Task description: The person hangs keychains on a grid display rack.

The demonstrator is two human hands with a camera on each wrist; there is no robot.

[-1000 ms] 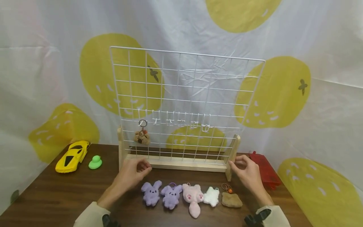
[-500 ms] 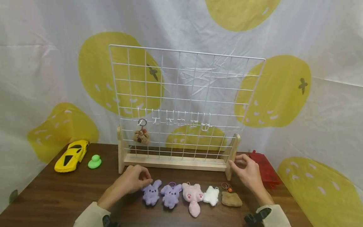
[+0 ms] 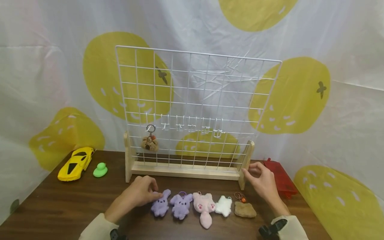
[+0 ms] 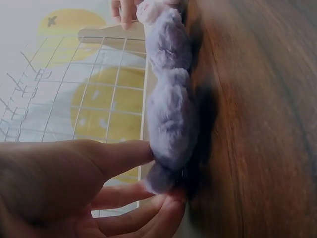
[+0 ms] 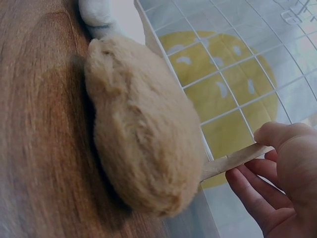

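Note:
My left hand [image 3: 136,191] is at the leftmost purple bunny plush [image 3: 160,206]. In the left wrist view, the thumb presses one side of the purple bunny plush [image 4: 172,119] and the fingertips curl under its ear. My right hand [image 3: 262,178] pinches the right wooden upright [image 3: 246,163] of the white wire grid rack [image 3: 198,96]. The right wrist view shows that thumb and fingers on either side of the wooden upright [image 5: 233,162]. A second purple bunny plush [image 3: 181,206], a pink plush [image 3: 204,208], a white plush [image 3: 223,206] and a brown plush [image 3: 245,210] lie in a row.
Several white hooks [image 3: 192,126] hang across the grid, and a brown bear keychain [image 3: 149,143] hangs from the leftmost. A yellow toy car [image 3: 76,164] and green duck [image 3: 100,170] stand at left. Behind my right hand lies a red object [image 3: 280,178].
My left hand has moved down and slightly right from the rack's base to the leftmost purple bunny plush, taking its ear. The right hand stays on the upright.

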